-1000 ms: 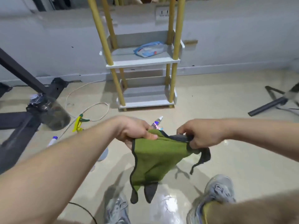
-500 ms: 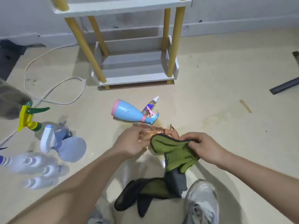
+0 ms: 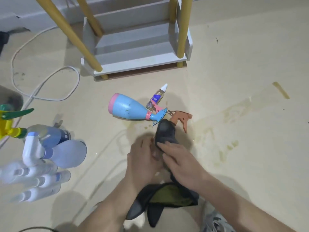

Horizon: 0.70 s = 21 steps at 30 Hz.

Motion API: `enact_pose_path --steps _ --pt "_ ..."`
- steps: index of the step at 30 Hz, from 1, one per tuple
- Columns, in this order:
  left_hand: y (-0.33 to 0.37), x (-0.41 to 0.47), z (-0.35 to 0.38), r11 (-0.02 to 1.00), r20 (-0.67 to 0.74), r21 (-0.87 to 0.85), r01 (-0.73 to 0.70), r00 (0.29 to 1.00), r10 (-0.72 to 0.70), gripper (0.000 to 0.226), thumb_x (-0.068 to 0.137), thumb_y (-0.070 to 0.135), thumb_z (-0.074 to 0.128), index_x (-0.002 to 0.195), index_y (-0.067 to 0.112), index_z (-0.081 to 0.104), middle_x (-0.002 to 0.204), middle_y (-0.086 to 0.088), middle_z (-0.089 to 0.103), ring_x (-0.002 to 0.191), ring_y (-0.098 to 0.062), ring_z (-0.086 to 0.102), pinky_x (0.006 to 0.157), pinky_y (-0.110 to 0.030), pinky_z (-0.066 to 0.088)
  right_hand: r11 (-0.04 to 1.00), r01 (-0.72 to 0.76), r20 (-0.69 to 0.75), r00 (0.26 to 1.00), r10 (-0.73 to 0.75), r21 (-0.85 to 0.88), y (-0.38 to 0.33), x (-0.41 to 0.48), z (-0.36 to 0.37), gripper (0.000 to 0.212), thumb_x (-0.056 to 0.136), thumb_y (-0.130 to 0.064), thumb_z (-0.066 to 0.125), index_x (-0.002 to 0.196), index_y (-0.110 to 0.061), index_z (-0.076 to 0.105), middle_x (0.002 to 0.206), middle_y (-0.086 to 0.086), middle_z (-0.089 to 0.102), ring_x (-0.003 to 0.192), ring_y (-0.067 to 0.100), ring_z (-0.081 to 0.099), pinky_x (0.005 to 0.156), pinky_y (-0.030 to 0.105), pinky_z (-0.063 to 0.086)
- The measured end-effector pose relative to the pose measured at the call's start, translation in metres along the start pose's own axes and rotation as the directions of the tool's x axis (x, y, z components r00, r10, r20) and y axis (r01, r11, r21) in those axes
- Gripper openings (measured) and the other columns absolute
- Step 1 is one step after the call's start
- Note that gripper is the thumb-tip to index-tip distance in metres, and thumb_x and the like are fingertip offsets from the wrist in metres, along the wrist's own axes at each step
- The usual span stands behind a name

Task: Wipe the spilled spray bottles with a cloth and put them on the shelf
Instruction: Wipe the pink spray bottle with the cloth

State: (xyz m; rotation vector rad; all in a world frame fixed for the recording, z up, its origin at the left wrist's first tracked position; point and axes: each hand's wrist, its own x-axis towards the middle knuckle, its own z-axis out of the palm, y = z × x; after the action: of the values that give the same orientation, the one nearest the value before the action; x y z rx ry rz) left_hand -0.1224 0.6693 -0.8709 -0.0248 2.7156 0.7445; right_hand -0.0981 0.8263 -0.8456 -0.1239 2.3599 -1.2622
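My left hand point(image 3: 143, 161) grips the body of a spray bottle with an orange-brown trigger head point(image 3: 181, 118); the body is mostly hidden. My right hand point(image 3: 181, 162) presses a dark grey and green cloth point(image 3: 165, 133) around that bottle, and the cloth's loose end point(image 3: 167, 198) hangs below my wrists. A blue bottle with pink trim point(image 3: 128, 108) lies on its side on the floor just beyond, with a small clear bottle point(image 3: 156, 97) beside it. The grey shelf with yellow posts point(image 3: 142, 62) stands farther back.
At the left lie several bottles: a yellow-green trigger sprayer point(image 3: 10, 126), a pale blue bottle point(image 3: 66, 153) and white ones point(image 3: 36, 180). A white cable point(image 3: 50, 81) loops on the floor. Yellowish spill streaks point(image 3: 230, 146) mark the floor at right. My shoe point(image 3: 217, 221) is at bottom.
My view dropped toward the floor. My hands went from stretching the cloth in the air to holding the orange-headed bottle, and the cloth now wraps over its body, dark side out.
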Motion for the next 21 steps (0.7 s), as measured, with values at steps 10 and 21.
enact_pose_path --steps 10,21 --pt "0.002 -0.003 0.002 0.969 0.039 -0.199 0.148 0.989 -0.143 0.058 0.066 0.045 0.076 0.118 0.041 0.050 0.105 0.017 0.061 0.094 -0.006 0.062 0.082 -0.026 0.050 0.993 0.005 -0.051 0.999 -0.011 -0.117 0.015 0.042 0.015 0.048 0.103 -0.038 0.027 0.147 -0.028 0.043 0.152 -0.016 0.033 0.148 0.007 0.012 0.121 0.033 0.013" --pt "0.026 -0.019 0.023 0.970 0.091 0.006 0.243 0.966 -0.243 0.065 0.067 0.059 0.070 0.118 0.025 0.048 0.110 0.005 0.060 0.107 -0.022 0.057 0.087 -0.034 0.047 0.988 0.054 -0.199 0.976 -0.083 -0.148 0.032 0.022 0.010 0.049 0.093 -0.022 0.031 0.135 -0.014 0.055 0.137 0.009 0.052 0.127 0.032 0.046 0.108 0.025 0.029"
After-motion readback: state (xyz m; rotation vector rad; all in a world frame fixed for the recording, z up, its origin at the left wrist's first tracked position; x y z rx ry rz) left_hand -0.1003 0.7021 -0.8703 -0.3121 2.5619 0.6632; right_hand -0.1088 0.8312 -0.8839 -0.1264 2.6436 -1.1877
